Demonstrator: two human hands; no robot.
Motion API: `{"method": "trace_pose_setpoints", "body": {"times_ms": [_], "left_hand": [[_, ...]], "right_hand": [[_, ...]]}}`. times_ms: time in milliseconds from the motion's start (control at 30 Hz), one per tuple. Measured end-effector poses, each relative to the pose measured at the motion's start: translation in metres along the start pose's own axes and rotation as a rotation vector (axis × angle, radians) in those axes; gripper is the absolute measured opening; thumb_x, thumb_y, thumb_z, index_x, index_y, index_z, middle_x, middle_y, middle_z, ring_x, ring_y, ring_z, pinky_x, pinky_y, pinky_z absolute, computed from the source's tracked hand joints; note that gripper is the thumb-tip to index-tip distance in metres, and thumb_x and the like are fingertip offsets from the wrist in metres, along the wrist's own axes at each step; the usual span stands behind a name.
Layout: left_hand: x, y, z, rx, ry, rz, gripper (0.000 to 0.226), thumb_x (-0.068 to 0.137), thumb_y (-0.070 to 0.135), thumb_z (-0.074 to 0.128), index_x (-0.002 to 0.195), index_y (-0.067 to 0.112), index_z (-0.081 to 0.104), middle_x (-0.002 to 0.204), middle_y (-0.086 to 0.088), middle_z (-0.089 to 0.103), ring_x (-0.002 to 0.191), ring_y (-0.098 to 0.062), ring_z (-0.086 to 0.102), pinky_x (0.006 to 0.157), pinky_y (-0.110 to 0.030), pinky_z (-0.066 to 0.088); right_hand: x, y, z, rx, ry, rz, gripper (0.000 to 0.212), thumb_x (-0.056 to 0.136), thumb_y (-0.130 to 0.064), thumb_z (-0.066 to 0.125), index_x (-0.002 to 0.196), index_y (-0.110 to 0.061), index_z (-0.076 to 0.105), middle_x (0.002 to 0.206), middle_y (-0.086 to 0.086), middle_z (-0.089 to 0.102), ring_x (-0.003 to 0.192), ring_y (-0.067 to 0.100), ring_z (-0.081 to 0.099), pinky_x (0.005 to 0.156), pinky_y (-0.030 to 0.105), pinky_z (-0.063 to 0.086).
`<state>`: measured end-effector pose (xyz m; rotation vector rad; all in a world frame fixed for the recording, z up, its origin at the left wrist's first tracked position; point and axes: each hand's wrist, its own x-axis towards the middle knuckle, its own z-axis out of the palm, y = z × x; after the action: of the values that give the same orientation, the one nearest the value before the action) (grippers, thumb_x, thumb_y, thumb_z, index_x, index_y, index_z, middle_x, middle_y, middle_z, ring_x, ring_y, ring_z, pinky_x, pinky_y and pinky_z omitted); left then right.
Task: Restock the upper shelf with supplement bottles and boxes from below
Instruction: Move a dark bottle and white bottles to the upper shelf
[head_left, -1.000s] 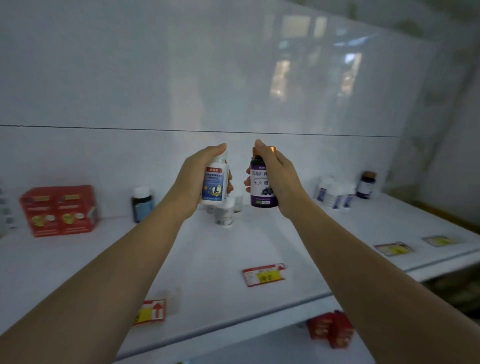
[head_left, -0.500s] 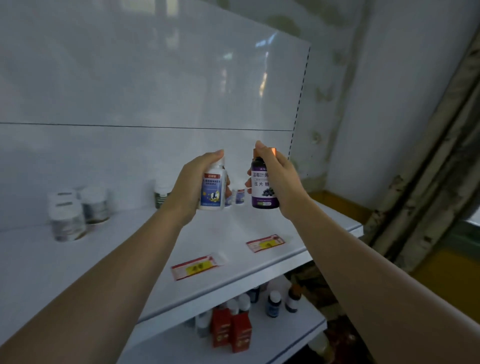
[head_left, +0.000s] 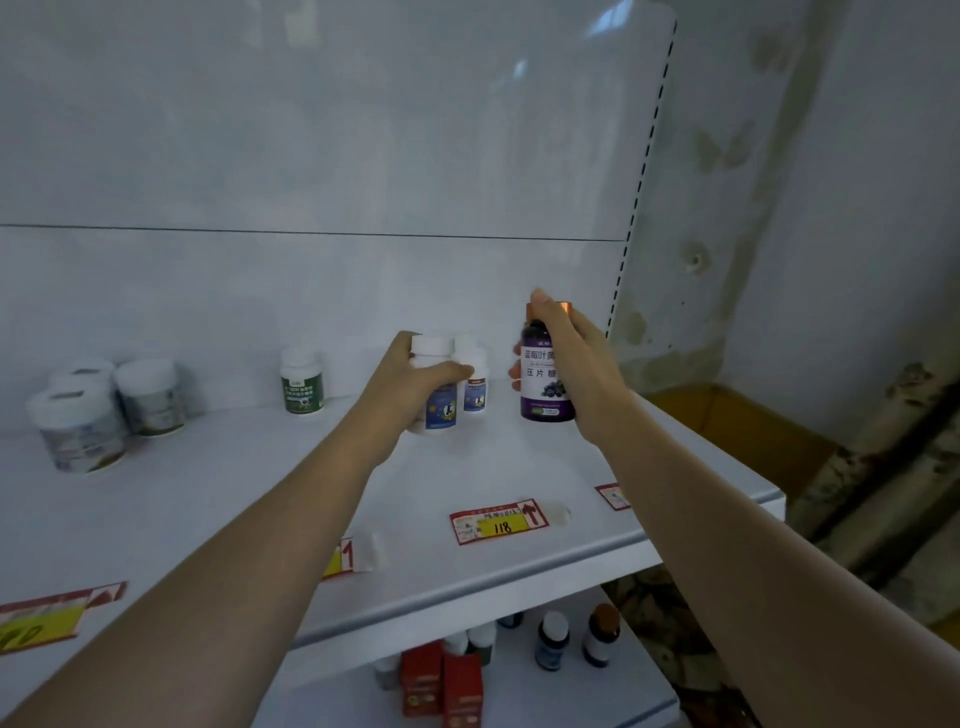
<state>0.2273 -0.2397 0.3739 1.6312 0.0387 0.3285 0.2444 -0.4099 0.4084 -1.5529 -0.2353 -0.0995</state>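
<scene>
My left hand (head_left: 410, 382) grips a white bottle with a blue label (head_left: 435, 395) low over the upper shelf (head_left: 249, 499), right beside a matching white bottle (head_left: 475, 382) standing near the back panel. Whether the held bottle touches the shelf I cannot tell. My right hand (head_left: 574, 358) holds a dark purple bottle with a copper cap (head_left: 545, 376) upright, a little above the shelf's right end.
A green-labelled bottle (head_left: 302, 382) and three white tubs (head_left: 83, 423) stand further left. Red price tags (head_left: 498, 521) lie along the front edge. The lower shelf (head_left: 530, 691) carries red boxes (head_left: 441, 686) and small bottles (head_left: 553, 639). A wall and curtain are at the right.
The view swung right to the shelf's end. My left hand lowered the white bottle beside the matching one. My right hand kept the purple bottle raised.
</scene>
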Motion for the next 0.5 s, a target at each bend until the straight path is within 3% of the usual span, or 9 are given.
{"method": "trace_pose_setpoints", "body": {"times_ms": [100,167,333,433,500], "left_hand": [[0.023,-0.022,-0.001,0.079,0.057,-0.033,0.043,0.076,0.019,0.077,0.108,0.020,0.049,0.118,-0.008,0.058,0.103,-0.025,0.062,0.082,-0.037,0.052],[0.034,-0.037,0.001,0.157,0.070,-0.057,0.051,0.072,0.016,0.080,0.113,0.018,0.050,0.118,-0.006,0.057,0.107,-0.026,0.060,0.091,-0.040,0.051],[0.050,-0.059,0.018,0.350,0.126,-0.067,0.048,0.069,0.008,0.081,0.108,0.004,0.054,0.111,-0.010,0.058,0.100,-0.027,0.061,0.085,-0.039,0.052],[0.058,-0.067,0.029,0.437,0.199,-0.034,0.033,0.066,0.007,0.081,0.086,0.004,0.055,0.088,-0.012,0.061,0.090,-0.032,0.065,0.063,-0.028,0.047],[0.064,-0.071,0.034,0.486,0.263,-0.038,0.037,0.063,0.015,0.083,0.084,0.001,0.056,0.087,-0.011,0.060,0.090,-0.035,0.065,0.058,-0.025,0.045]], "right_hand": [[0.021,0.011,0.003,0.027,-0.026,0.004,0.032,0.087,-0.051,0.058,0.090,-0.019,0.060,0.076,0.005,0.067,0.064,0.021,0.065,0.077,0.042,0.058],[0.033,0.019,0.004,0.021,-0.037,0.022,0.037,0.086,-0.053,0.059,0.099,-0.018,0.061,0.080,0.006,0.068,0.068,0.022,0.066,0.079,0.042,0.058],[0.056,0.039,-0.001,0.014,-0.062,0.051,0.038,0.084,-0.055,0.059,0.100,-0.020,0.061,0.088,0.008,0.069,0.073,0.023,0.067,0.081,0.041,0.058],[0.066,0.047,-0.008,0.019,-0.081,0.052,0.034,0.086,-0.054,0.058,0.095,-0.021,0.060,0.083,0.007,0.068,0.066,0.020,0.067,0.077,0.039,0.059],[0.072,0.051,-0.012,0.029,-0.110,0.051,0.036,0.087,-0.051,0.058,0.099,-0.018,0.059,0.079,0.006,0.067,0.059,0.018,0.067,0.069,0.035,0.059]]}}
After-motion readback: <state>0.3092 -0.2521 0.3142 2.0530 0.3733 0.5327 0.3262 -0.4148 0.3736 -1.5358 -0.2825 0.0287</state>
